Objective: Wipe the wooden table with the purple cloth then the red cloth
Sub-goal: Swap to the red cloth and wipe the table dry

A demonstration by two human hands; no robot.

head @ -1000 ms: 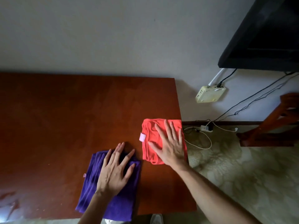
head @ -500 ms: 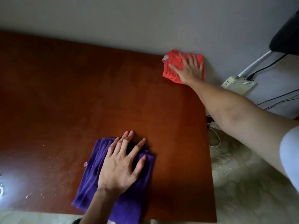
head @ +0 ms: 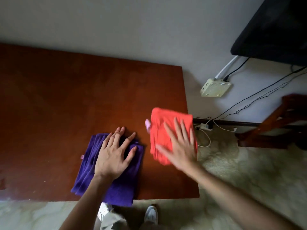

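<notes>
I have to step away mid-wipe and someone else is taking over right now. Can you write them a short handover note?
Left hand: flat, fingers spread, pressing the purple cloth at the near edge of the wooden table; the cloth's near end hangs over that edge.
Right hand: flat on the red cloth, blurred with motion, at the table's right edge; the cloth slightly overhangs it.
Done: cannot be judged from this view; both cloths are under the hands.
Left: pale specks show on the near left of the table; cover that area and the far left.
</notes>
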